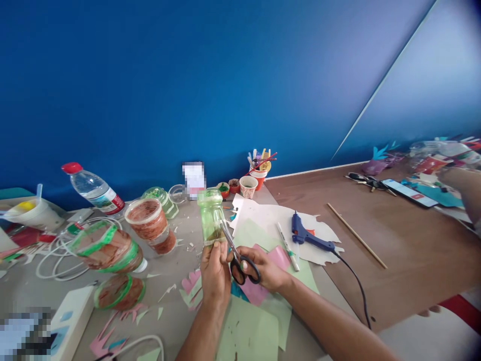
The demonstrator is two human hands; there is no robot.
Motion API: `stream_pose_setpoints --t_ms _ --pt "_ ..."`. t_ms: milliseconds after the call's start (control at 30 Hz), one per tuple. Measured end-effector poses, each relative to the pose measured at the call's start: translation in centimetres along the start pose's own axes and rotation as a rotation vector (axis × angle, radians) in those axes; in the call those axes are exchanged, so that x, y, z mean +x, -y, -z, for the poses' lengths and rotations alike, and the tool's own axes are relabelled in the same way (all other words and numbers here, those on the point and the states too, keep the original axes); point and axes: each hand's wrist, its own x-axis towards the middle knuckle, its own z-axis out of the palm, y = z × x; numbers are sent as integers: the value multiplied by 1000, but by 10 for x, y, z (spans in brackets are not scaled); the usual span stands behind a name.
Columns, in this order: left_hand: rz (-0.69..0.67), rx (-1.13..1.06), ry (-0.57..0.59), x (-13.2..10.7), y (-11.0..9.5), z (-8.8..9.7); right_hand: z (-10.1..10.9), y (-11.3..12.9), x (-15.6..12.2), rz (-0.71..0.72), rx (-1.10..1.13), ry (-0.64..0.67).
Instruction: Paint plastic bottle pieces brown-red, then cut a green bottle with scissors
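My left hand is closed around the lower end of a clear plastic piece with a green-painted rim, which stands upright above the table. In my right hand is a pair of scissors with black handles, my fingers through the loops. The blades point up and left and lie against the side of the plastic piece; how far they are apart is hard to tell. Beneath my hands lie pale green paper sheets and pink paper.
A blue glue gun and a marker lie to the right on white paper, beside a wooden stick. Painted plastic containers, a water bottle and a power strip are at left. Another person's arm reaches in at far right.
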Motion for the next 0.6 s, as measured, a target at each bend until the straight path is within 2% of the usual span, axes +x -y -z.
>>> stream_pose_setpoints --t_ms 333,600 --pt "12 59 -15 -8 -1 -6 -2 1 2 8 -69 -38" --pt "-14 104 -39 -5 2 -3 -4 0 3 10 -73 -43"
